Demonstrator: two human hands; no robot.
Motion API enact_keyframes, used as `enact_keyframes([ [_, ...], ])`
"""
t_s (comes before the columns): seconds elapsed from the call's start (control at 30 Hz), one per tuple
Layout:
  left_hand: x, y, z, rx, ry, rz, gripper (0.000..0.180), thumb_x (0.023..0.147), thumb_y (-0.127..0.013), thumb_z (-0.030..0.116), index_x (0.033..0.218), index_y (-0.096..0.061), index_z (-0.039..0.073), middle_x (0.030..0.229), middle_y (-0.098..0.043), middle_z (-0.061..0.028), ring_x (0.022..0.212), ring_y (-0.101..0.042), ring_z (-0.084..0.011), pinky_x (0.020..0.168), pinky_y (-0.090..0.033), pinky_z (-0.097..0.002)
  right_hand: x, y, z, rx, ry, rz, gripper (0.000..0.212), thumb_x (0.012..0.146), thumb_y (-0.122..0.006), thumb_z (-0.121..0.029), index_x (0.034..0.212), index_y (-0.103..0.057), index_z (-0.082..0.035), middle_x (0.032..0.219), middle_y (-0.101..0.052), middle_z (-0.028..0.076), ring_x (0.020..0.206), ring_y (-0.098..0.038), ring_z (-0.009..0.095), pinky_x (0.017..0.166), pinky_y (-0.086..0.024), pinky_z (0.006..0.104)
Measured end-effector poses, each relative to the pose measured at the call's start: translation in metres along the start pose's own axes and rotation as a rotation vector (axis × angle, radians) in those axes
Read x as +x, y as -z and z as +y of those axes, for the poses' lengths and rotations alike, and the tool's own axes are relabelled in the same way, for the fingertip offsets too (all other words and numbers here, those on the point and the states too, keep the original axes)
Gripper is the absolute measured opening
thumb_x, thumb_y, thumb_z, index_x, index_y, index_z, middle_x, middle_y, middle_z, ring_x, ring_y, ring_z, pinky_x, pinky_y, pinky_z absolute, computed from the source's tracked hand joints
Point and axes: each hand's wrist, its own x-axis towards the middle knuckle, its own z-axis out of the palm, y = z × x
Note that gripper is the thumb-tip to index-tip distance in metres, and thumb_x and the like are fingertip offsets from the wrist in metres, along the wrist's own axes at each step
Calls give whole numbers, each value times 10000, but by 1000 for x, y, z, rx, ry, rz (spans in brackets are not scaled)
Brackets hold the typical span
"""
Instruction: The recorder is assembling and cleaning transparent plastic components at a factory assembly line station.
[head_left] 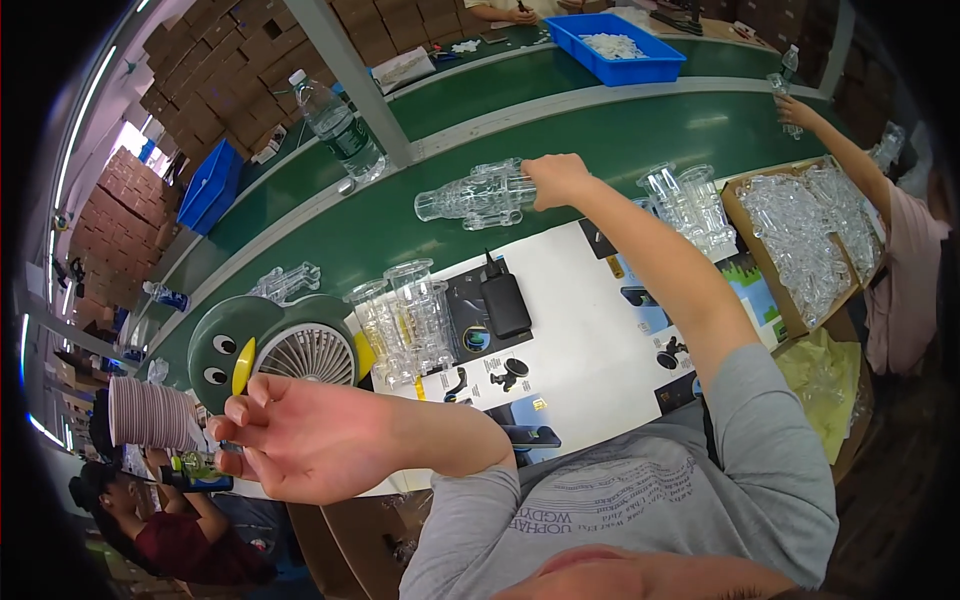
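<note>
On the green conveyor belt lies a clear plastic rocket-shaped piece with tubes along its sides. My right hand reaches across and closes round its right end, hiding that end. My left hand is raised at the near left, palm turned up, holding nothing; its fingers are loosely bent and apart. Beyond it stands a green fan with cartoon eyes and a yellow beak. Several clear plastic pieces are grouped right of the fan. More clear pieces stand near my right forearm.
A printed sheet covers the near worktop, with a black power adapter on it. At the right is a cardboard box full of clear parts. A water bottle stands by a metal post. A co-worker's hand holds a clear piece.
</note>
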Motion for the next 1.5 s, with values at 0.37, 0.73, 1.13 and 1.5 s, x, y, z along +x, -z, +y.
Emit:
enact_keyframes([
  [0.37,2,1,0,-26,20,4,134,790,-451,63,901,-516,26,955,-502,-111,864,-495,-213,720,-385,-339,36,-34,29,-159,-95,77,523,614,-738,-185,1088,-517,-187,1010,-595,43,1022,-543,245,802,-422,455],
  [0.73,1,0,-5,43,21,-47,131,791,-475,60,920,-495,52,952,-464,-76,805,-439,-182,693,-359,-296,0,6,-41,82,168,228,365,736,-649,-237,1084,-579,-153,1039,-584,86,1035,-529,280,859,-440,418],
  [1.13,-7,-12,-7,248,228,-243,117,802,-442,69,916,-436,45,935,-467,-121,790,-443,-206,674,-367,-331,-38,-1,-138,655,504,314,218,819,-567,-310,827,-641,-105,757,-626,75,756,-602,261,647,-465,384],
  [1.5,-24,-24,-36,1386,332,-939,720,685,-728,171,1294,-362,56,1108,-544,-150,966,-560,-238,775,-450,-365,-92,113,-111,907,525,909,155,744,-691,-180,848,-658,-71,754,-639,44,701,-573,184,610,-464,298],
])
